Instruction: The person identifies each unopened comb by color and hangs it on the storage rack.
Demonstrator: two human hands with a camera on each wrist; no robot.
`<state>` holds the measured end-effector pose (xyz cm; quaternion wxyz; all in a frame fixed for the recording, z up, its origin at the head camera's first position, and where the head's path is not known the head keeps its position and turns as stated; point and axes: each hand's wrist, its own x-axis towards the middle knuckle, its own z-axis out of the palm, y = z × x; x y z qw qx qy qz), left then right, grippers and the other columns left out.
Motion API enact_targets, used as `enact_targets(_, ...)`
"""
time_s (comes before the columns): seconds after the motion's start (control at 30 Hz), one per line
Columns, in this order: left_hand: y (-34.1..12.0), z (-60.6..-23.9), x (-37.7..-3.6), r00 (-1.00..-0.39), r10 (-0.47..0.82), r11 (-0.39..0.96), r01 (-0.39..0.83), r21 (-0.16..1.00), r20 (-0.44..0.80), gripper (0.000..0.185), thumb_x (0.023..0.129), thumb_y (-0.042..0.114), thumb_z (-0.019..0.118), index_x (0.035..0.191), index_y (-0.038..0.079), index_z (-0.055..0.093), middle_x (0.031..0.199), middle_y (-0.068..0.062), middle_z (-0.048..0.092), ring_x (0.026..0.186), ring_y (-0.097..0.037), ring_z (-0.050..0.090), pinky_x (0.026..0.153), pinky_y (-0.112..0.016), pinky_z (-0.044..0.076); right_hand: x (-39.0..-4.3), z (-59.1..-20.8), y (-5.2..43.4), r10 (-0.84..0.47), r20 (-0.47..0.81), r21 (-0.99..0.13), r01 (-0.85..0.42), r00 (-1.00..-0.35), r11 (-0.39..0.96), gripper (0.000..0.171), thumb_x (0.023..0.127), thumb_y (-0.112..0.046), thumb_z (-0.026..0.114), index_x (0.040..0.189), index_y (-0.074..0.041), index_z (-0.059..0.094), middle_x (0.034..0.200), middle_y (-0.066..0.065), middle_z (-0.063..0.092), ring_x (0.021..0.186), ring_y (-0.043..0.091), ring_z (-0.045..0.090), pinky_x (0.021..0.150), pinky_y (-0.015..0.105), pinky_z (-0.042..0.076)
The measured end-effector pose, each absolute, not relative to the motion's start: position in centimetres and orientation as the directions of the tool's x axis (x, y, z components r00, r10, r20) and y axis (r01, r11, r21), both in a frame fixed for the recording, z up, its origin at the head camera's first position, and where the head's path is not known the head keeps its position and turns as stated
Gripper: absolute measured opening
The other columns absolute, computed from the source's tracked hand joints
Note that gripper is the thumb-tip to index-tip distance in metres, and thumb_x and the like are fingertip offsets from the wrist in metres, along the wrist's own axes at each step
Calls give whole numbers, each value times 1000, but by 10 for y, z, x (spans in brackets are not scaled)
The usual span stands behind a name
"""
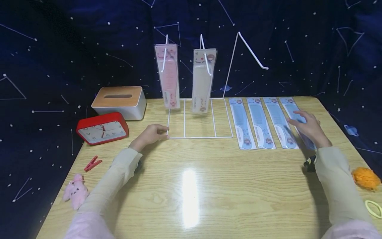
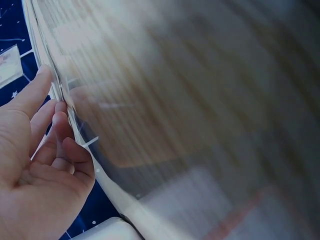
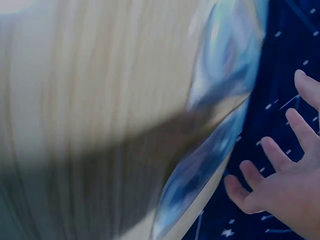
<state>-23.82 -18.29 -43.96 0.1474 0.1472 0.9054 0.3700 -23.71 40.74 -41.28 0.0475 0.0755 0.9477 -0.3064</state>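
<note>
A white wire display rack [image 1: 198,137] with three upright hooks stands at the table's back. My left hand [image 1: 153,134] pinches the front left corner of its base; the left wrist view shows the thumb and fingers of that hand [image 2: 45,160] close together. A pink comb in a clear pack [image 1: 170,79] hangs on the left hook, and a cream comb in a pack [image 1: 202,83] on the middle one. The right hook [image 1: 253,51] bears nothing. Several packed blue combs [image 1: 259,122] lie in a row. Above the rightmost blue comb [image 1: 290,106], my right hand [image 1: 310,126] hovers with fingers spread [image 3: 280,160].
To the left are a tissue box [image 1: 119,103] with a wooden top, a red clock [image 1: 102,128], a red clothespin [image 1: 93,163] and a pink plush toy [image 1: 77,192]. Orange yarn [image 1: 366,178] and a yellow ring [image 1: 373,209] lie at the right edge. A starry cloth [image 1: 89,39] hangs behind.
</note>
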Motion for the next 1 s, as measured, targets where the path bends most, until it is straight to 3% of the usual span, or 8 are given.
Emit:
enact_targets(0.2, -185, -439, -239, -913, 380, 693, 173, 699, -150, 47, 86, 20, 70, 127, -2, 58, 132, -19, 56, 125, -34, 48, 106, -46, 38, -237, -418, 423, 154, -259, -461, 262, -953, 848, 79, 95, -56, 37, 148, -1, 19, 142, 43, 10, 119, 64, 16, 91, 73, 24)
enact_targets(0.37, -188, -440, -240, -916, 378, 692, 180, 699, -138, 47, 86, 19, 71, 126, -3, 58, 131, -20, 56, 127, -35, 47, 108, -47, 36, -238, -421, 426, 154, -272, -426, 262, -950, 866, 72, 95, -44, 47, 146, 1, 22, 138, 43, 16, 114, 61, 21, 87, 71, 28)
enact_targets(0.73, -187, -442, -238, -915, 382, 671, 179, 720, -128, 46, 86, 16, 71, 125, -4, 59, 130, -20, 57, 128, -35, 45, 109, -47, 34, -235, -428, 435, 242, -206, -446, 311, -948, 839, 74, 85, -34, 69, 139, 3, 34, 134, 46, 19, 113, 59, 22, 84, 69, 30)
enact_targets(1.0, -184, -443, -240, -911, 386, 675, 172, 718, -145, 46, 87, 18, 70, 126, -3, 58, 131, -19, 56, 127, -35, 46, 107, -47, 37, -230, -425, 438, 282, -219, -465, 354, -934, 811, 85, 82, -40, 71, 144, 1, 29, 141, 44, 15, 113, 54, 28, 88, 64, 36)
